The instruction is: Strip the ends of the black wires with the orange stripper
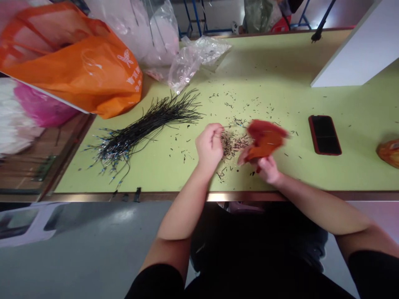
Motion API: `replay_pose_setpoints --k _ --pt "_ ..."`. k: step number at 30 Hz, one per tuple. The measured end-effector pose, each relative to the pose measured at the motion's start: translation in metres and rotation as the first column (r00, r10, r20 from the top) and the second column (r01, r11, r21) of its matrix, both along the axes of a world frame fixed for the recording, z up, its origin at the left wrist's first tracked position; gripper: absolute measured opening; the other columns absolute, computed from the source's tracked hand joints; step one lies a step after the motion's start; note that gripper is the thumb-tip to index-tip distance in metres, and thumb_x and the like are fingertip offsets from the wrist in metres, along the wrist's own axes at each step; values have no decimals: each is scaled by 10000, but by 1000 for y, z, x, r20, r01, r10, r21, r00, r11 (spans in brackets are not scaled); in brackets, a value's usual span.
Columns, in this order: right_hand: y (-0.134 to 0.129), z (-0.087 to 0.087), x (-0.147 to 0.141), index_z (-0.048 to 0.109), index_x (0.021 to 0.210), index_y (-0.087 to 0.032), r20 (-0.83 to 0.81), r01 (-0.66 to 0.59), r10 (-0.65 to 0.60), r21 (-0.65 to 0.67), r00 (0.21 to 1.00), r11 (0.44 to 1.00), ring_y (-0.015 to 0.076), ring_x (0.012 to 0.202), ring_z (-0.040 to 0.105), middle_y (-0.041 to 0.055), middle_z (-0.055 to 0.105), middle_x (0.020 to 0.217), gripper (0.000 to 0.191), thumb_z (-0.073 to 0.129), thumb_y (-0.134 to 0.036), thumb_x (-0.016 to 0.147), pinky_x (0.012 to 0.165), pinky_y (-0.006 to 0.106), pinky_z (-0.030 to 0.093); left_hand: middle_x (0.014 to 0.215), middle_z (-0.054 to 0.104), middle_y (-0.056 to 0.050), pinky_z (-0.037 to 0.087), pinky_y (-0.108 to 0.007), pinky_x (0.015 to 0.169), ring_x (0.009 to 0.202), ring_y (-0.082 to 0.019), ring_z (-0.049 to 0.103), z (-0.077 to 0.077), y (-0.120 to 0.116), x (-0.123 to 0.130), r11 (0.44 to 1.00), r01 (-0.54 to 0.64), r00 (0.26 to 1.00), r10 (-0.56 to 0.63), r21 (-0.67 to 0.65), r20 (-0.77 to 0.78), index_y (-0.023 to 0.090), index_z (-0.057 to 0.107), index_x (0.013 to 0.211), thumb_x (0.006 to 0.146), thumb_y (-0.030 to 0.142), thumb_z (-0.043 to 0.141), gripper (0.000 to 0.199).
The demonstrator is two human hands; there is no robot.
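My left hand (209,144) hangs curled over the green tabletop (289,83), its fingertips pinched together at the edge of a heap of short black wire bits (233,144). Whether the fingers hold a bit is hidden. My right hand (268,169) grips a blurred orange-red flexible piece (264,139), perhaps cloth or plastic, just right of the heap. More bits lie scattered around both hands. To the left lies a large bundle of thin black wires (145,128) with small blue-tipped ends fanning toward the front edge.
An orange plastic bag (70,62) and a clear plastic bag (195,60) sit at the far left of the table. A phone in a red case (324,135) lies to the right. A white panel (352,45) stands at the back right, and an orange packet (389,153) sits at the right edge.
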State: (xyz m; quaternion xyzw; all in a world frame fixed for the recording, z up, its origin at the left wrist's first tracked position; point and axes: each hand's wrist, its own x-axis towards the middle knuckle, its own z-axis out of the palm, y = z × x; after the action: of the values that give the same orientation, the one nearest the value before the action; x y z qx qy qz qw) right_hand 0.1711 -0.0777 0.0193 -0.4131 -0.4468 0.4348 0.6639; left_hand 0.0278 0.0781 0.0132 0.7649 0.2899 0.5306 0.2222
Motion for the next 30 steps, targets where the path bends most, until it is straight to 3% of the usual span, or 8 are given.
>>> replay_pose_setpoints --k 3,5,8,12,16,23,30 --pt "-1 16 12 573 874 -286 -171 268 -260 21 950 963 217 688 583 5 513 730 591 643 -873 859 729 415 609 891 747 -28 500 -277 660 720 -148 659 -6 17 -4 992 -111 990 115 -62 80 233 675 1015 1141 553 406 436" --pt "0 21 20 597 887 -274 -228 202 -208 -48 951 978 211 679 571 6 510 732 572 651 -844 875 714 405 602 886 754 -25 503 -282 668 702 -146 657 -8 21 -4 994 -105 994 106 -30 40 230 682 1009 1138 559 416 442" --pt "5 17 26 610 882 -253 -250 14 -61 -185 966 983 214 665 583 9 533 714 599 669 -849 849 653 389 585 896 779 -32 535 -297 722 753 -162 703 -7 13 -1 998 -1 997 5 55 -79 229 721 1017 1143 514 416 435" --pt "9 7 24 640 906 -229 -297 -223 134 -289 945 931 207 666 631 28 619 745 665 701 -882 794 636 367 597 950 819 -44 569 -303 765 831 -175 759 -2 -1 2 992 43 987 -23 119 -161 226 760 1047 1146 468 414 434" --pt "8 3 21 621 866 -226 -307 -373 282 -301 909 877 211 710 685 49 686 787 671 747 -879 770 628 319 594 962 831 -54 586 -300 782 840 -173 772 0 -4 2 987 45 986 -19 153 -168 221 777 1054 1146 452 425 431" --pt "8 -3 22 628 882 -216 -315 -439 351 -273 882 856 205 735 709 49 701 788 608 730 -815 852 630 292 590 920 822 -52 573 -296 748 802 -169 758 -2 -3 3 987 27 985 1 160 -174 229 777 1036 1140 443 431 420" --pt "8 -6 23 634 928 -201 -315 -477 390 -276 865 834 187 714 722 37 707 805 609 735 -798 871 632 284 594 900 803 -39 549 -316 733 801 -183 735 -5 -1 3 991 56 979 -30 121 -202 244 771 1058 1089 332 499 287"
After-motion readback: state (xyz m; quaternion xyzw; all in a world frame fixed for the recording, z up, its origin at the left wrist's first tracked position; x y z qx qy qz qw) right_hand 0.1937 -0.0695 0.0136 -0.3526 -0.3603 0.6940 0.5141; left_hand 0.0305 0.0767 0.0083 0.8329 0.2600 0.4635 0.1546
